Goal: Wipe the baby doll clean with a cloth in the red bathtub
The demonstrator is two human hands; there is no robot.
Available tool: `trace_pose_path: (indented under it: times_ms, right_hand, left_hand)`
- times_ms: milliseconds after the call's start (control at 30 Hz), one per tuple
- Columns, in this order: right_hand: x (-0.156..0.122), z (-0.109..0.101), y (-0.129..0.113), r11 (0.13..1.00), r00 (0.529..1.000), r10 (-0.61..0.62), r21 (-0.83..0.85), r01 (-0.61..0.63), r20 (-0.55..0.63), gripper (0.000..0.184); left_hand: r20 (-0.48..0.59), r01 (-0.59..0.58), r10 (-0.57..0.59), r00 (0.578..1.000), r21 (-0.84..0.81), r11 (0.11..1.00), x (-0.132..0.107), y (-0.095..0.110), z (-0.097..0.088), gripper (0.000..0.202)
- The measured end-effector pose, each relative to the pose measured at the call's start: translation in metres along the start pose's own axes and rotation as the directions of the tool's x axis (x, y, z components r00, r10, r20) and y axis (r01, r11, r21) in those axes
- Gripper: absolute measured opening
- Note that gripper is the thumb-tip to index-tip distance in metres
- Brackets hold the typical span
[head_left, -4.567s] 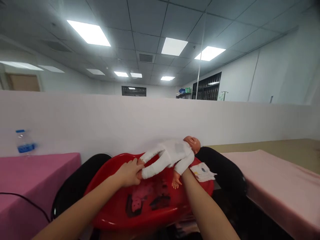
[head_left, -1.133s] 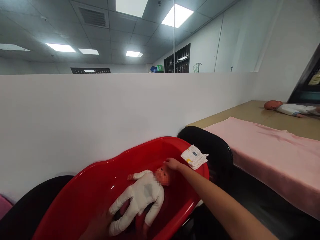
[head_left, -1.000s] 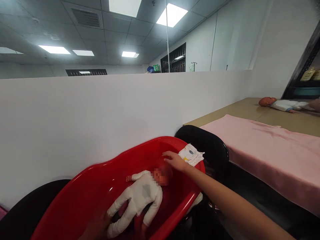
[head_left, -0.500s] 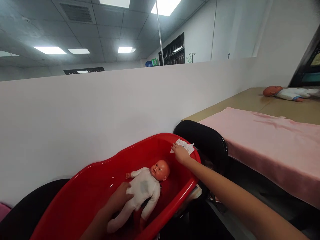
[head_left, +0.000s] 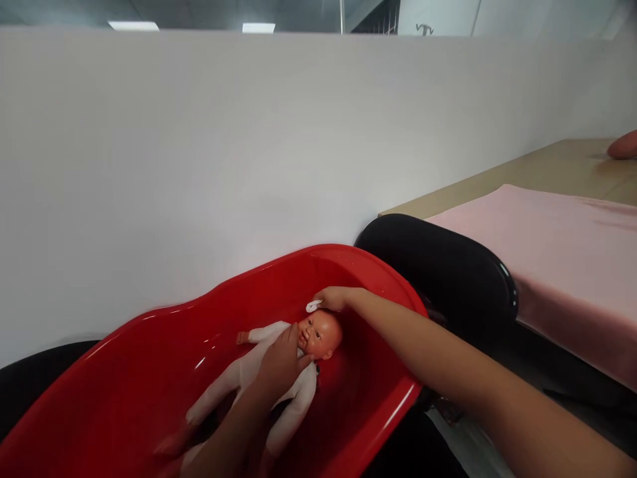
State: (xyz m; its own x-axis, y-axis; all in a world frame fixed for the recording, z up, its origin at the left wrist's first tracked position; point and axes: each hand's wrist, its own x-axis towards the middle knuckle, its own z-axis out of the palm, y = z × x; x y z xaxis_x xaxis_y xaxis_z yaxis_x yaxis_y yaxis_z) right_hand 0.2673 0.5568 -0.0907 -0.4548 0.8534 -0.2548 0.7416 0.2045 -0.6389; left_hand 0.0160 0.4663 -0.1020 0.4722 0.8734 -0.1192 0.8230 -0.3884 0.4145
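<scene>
A baby doll [head_left: 255, 358] in a white suit lies on its back in a red baby bathtub [head_left: 371, 262], its head toward the right end. My left hand [head_left: 281, 358] grips the doll at the upper chest and neck, fingertips by the chin and thumb on the near side. Just above the doll's head, my right hand [head_left: 334, 299] is closed on a small white cloth [head_left: 313, 305], folded and partly hidden by the fingers. My left forearm covers part of the doll's legs.
A black chair [head_left: 432, 259] stands against the tub's right end. Beyond it, a pink cloth [head_left: 557, 226] covers part of a tan table [head_left: 527, 162]. Another doll's head [head_left: 624, 145] shows at the right edge. A white wall [head_left: 223, 146] runs behind the tub.
My right hand has brought the white cloth from the tub's rim down beside the doll's head. My left hand has moved up from the doll's waist to its neck. The view has tilted down.
</scene>
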Motion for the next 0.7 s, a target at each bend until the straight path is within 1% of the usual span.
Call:
trace_pose_path:
  times_ms: [67,133,233,300,400,467,533,600,667,700]
  right_hand:
    - [0.010,-0.008,0.005,0.997,0.996,-0.027,0.072,0.021,0.090,0.024]
    - [0.016,-0.015,0.007,0.990,0.988,-0.054,0.134,0.034,0.143,0.030]
    - [0.018,-0.019,0.004,0.990,0.979,-0.090,0.123,0.069,0.182,0.031]
    - [0.016,-0.020,0.001,0.989,0.979,-0.129,0.095,0.115,0.160,0.032]
    - [0.013,-0.018,-0.007,0.975,0.979,-0.195,0.121,0.187,0.058,0.036]
    - [0.012,-0.017,-0.013,0.961,0.973,-0.225,0.180,0.212,0.057,0.041]
    - [0.011,-0.014,-0.020,0.943,0.959,-0.257,0.248,0.222,0.118,0.045]
    - [0.011,-0.011,-0.025,0.928,0.942,-0.280,0.302,0.216,0.184,0.046]
    - [0.011,-0.007,-0.028,0.939,0.932,-0.259,0.293,0.182,0.254,0.046]
    - [0.011,-0.005,-0.028,0.951,0.927,-0.240,0.259,0.166,0.288,0.046]
  left_hand:
    - [0.003,0.017,-0.017,1.000,0.074,0.997,0.003,-0.007,0.007,0.062]
    - [0.020,0.023,-0.027,0.999,0.141,0.990,0.005,-0.010,0.011,0.068]
    - [0.049,0.015,-0.025,0.998,0.194,0.981,0.007,-0.008,0.013,0.074]
    - [0.064,0.032,-0.046,0.997,0.201,0.979,0.009,-0.007,0.013,0.076]
    - [0.049,0.053,-0.062,0.997,0.160,0.986,0.010,-0.006,0.014,0.072]
    - [0.021,0.060,-0.062,0.998,0.093,0.994,0.011,-0.008,0.015,0.065]
    - [0.010,0.067,-0.067,0.998,0.016,0.998,0.011,-0.011,0.015,0.058]
    - [0.023,0.080,-0.079,0.997,-0.044,0.996,0.010,-0.014,0.015,0.056]
    - [0.024,0.075,-0.073,0.997,-0.083,0.994,0.009,-0.017,0.014,0.055]
    - [0.019,0.065,-0.063,0.998,-0.093,0.994,0.009,-0.019,0.014,0.054]
